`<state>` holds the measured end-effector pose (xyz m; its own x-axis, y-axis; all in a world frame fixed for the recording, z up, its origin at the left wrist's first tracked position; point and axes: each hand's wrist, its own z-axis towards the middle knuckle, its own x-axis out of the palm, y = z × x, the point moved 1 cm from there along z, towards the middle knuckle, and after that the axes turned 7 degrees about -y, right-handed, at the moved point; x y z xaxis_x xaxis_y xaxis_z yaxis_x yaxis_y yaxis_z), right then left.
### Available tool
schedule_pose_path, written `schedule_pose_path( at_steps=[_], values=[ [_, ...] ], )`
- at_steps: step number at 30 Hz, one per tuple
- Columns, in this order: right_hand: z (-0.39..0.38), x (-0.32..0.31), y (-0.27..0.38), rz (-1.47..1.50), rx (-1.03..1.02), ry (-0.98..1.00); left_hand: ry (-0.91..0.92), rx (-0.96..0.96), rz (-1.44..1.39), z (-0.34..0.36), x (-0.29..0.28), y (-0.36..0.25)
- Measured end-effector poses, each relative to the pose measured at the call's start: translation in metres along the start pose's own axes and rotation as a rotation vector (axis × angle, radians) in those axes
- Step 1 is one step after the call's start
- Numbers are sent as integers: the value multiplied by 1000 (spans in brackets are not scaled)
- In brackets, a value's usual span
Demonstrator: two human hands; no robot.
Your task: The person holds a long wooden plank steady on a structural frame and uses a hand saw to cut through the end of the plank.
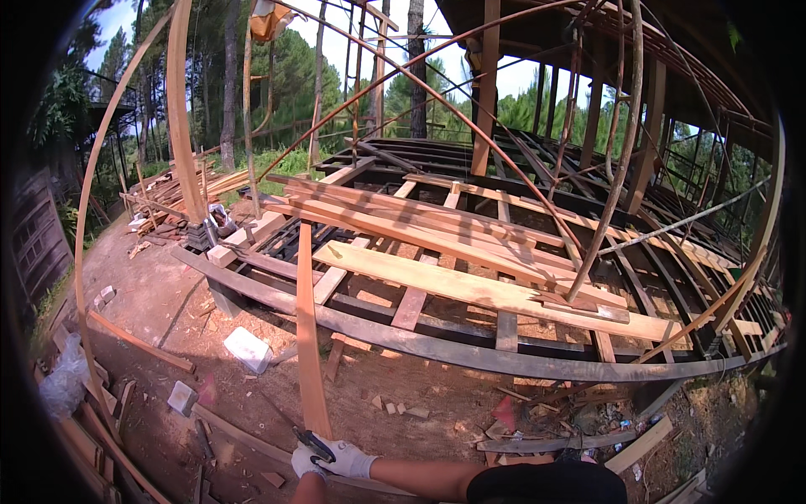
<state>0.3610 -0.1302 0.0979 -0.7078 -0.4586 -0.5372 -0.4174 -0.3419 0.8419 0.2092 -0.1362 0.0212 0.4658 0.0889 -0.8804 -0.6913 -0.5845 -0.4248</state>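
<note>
My left hand (306, 460) and my right hand (347, 459), both in pale gloves, meet at the lower centre. A black-handled tool (316, 447) is in my right hand, with a thin dark part reaching up and left. My left hand is closed beside it; what its fingers hold is partly hidden. Just above my hands, a long reddish plank (307, 336) slopes down from the wooden deck frame to the foot of the picture, its lower end behind the hands and tool. Loose pale planks (403, 273) lie across the frame's joists.
Rusty scaffold poles (437, 91) cross above the deck frame (420, 347). A timber post (185, 126) stands left. On the dirt are white blocks (246, 349), offcuts (403, 409), a plastic bundle (60, 378) and scattered boards (638, 441). A plank pile (168, 193) sits farther back.
</note>
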Motion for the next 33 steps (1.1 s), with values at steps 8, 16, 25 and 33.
schedule_pose_path(
  at_steps=[8, 16, 25, 33],
  values=[
    [6, 6, -12, 17, -11, -17, -141, -58, -201, 12, 23, 17],
    [2, -8, 3, 68, 57, -47, -31, 2, -21, 1, -6, -8],
    [-3, 2, 0, 52, 24, -146, 42, -33, 3, 5, -1, -3],
    [14, -18, 21, 36, 203, -118, -19, -106, 7, -5, -13, -7]
  ],
)
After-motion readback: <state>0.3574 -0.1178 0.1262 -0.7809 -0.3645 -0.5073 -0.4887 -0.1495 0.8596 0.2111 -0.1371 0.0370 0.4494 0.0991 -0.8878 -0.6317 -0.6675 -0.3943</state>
